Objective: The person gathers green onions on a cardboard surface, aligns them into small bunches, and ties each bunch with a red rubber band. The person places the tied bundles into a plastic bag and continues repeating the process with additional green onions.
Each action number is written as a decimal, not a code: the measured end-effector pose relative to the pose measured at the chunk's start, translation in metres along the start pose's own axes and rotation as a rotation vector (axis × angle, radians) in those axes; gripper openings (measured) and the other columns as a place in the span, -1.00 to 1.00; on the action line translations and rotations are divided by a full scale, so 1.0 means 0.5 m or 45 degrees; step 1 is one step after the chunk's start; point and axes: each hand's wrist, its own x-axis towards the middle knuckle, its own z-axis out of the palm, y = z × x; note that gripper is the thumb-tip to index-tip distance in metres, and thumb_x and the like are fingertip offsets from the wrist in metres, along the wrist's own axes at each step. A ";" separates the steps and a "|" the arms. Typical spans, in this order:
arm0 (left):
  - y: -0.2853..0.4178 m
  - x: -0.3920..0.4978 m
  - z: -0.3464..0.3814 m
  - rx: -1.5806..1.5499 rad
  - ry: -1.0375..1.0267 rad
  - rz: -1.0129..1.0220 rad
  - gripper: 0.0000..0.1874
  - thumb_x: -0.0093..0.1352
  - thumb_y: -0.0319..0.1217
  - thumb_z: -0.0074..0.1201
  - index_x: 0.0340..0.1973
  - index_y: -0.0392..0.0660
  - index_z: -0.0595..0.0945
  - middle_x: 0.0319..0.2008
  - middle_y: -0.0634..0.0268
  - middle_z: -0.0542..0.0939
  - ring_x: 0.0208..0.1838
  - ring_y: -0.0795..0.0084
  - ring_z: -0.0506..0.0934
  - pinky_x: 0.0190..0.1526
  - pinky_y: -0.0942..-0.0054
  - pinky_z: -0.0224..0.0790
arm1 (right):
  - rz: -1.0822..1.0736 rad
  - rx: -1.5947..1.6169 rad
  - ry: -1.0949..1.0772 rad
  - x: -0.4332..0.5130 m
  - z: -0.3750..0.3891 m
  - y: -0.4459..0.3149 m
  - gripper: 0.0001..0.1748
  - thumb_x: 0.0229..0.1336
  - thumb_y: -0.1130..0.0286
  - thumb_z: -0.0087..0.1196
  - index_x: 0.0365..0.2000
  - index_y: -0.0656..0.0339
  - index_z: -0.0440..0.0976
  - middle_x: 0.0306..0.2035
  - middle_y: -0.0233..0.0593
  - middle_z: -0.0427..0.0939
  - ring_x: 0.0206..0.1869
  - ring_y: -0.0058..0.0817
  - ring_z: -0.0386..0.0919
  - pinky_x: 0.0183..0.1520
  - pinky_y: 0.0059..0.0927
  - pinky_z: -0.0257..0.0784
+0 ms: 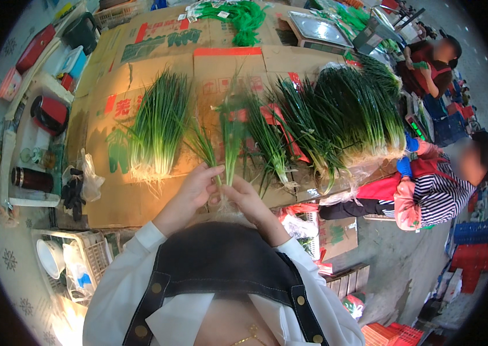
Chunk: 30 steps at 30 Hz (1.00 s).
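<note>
My left hand (pixel 201 185) grips the white stalks of a few green onions (pixel 203 145), whose leaves lean up and left. Right beside it, my right hand (pixel 240 195) holds another small bunch of green onions (pixel 231 134) near its roots; the leaf tips are blurred. A neat bundle of green onions (pixel 159 125) lies on the cardboard to the left, roots towards me. Loose green onions (pixel 272 147) lie to the right of my hands, and beyond them is a large pile of green onions (pixel 356 112).
Green mesh bags (pixel 244 19) and a weighing scale (pixel 319 29) stand at the table's far side. A shelf with a red kettle (pixel 50 114) and a dark flask (pixel 31 179) runs along the left. At the right, a person in blue gloves (pixel 434 186) stands beside the pile; another person (pixel 430 65) is farther off.
</note>
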 end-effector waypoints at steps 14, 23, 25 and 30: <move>-0.025 0.003 -0.017 -0.028 -0.145 0.018 -0.73 0.38 -0.53 0.06 -0.01 -0.11 0.51 -0.21 0.25 0.63 -0.29 0.35 0.67 -0.28 0.34 0.64 | -0.562 -1.022 0.599 0.069 -0.041 -0.060 -0.81 0.15 0.45 0.25 -0.25 0.32 0.53 -0.38 -0.35 0.49 -0.39 -0.66 0.41 -0.36 -0.56 0.35; -0.010 -0.010 -0.017 0.047 -0.010 -0.030 -0.63 0.35 -0.54 0.15 0.06 -0.09 0.48 -0.13 0.19 0.61 -0.20 0.24 0.69 -0.30 0.30 0.66 | -0.520 0.454 0.448 0.020 -0.196 -0.074 -0.87 0.28 0.45 0.11 -0.16 0.14 0.51 -0.31 -0.48 0.52 -0.19 -0.68 0.46 -0.23 -0.59 0.38; -0.008 -0.010 -0.017 0.008 -0.046 -0.028 -0.59 0.34 -0.56 0.15 0.10 -0.09 0.47 -0.06 0.18 0.59 -0.12 0.17 0.68 -0.23 0.24 0.67 | -0.604 -0.435 0.881 0.005 -0.225 -0.075 -0.76 0.26 0.49 0.09 -0.06 0.29 0.51 -0.20 -0.32 0.60 -0.18 -0.57 0.56 -0.15 -0.52 0.45; -0.014 -0.010 -0.012 -0.006 -0.197 -0.054 -0.41 0.34 -0.64 0.11 0.27 -0.01 0.41 0.06 0.22 0.56 -0.01 0.11 0.64 -0.10 0.17 0.65 | -0.472 -0.678 0.863 -0.021 -0.185 -0.059 -0.74 0.19 0.50 0.18 -0.10 0.31 0.59 -0.23 -0.21 0.67 -0.19 -0.51 0.61 -0.10 -0.49 0.48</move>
